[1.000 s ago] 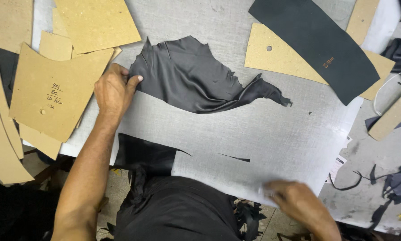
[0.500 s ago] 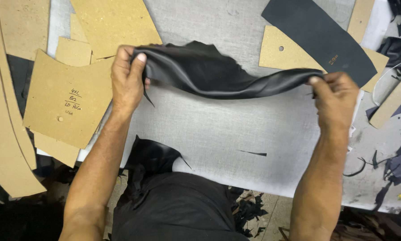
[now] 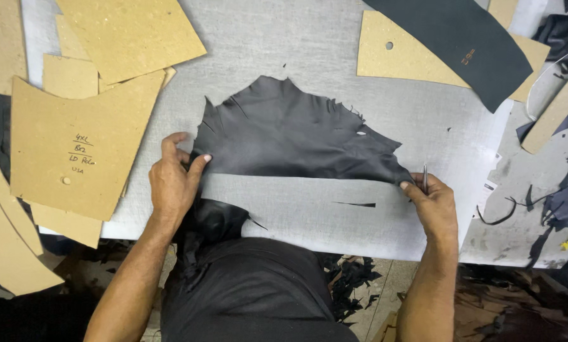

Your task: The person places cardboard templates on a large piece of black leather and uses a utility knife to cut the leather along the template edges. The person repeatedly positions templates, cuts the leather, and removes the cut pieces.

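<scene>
A ragged-edged piece of black leather [image 3: 296, 136] lies spread flat on the grey cutting mat [image 3: 309, 215], its straight cut edge toward me. My left hand [image 3: 173, 180] pins the piece's left corner with thumb and fingers. My right hand [image 3: 432, 202] pinches the right corner of the leather and also holds a thin metal blade [image 3: 425, 177] upright between its fingers. A crumpled black leather remnant [image 3: 211, 221] hangs off the table edge below my left hand.
Brown cardboard patterns [image 3: 81, 139] are stacked at the left and along the left edge. Another cardboard pattern [image 3: 410, 57] under a black leather panel [image 3: 461, 38] lies at the top right. Black scraps and a wooden strip [image 3: 553, 111] sit at the right. Offcuts litter the floor.
The leather was bunched, then lifted and stretched between both hands; now it is laid flat on the mat with each hand at a corner.
</scene>
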